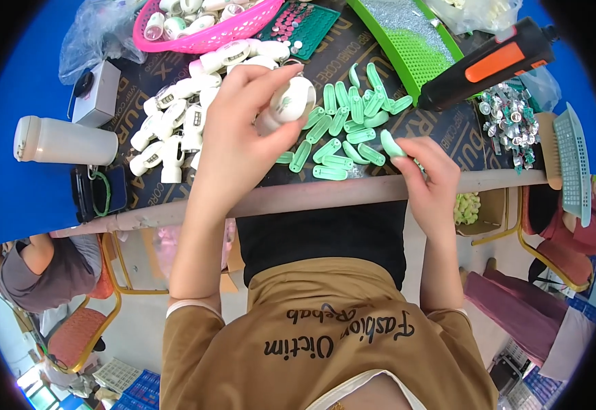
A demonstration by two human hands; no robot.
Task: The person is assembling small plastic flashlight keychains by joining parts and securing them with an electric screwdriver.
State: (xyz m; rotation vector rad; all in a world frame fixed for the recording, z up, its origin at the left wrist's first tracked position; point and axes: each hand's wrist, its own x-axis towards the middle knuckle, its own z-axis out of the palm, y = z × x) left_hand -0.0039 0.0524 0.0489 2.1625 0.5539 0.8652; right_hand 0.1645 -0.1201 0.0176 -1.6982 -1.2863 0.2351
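1. The left hand [245, 126] pinched a white casing [294, 102] at its right side, round end pointing away and right.
2. A green cover [390, 143], long axis slanting away and left, was pinched at one end by the right hand [431, 176].

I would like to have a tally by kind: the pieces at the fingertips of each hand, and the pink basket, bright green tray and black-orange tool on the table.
White piece, left hand: 1
Mint-green piece, right hand: 1
Pink basket: 1
Bright green tray: 1
Black-orange tool: 1
Total: 5
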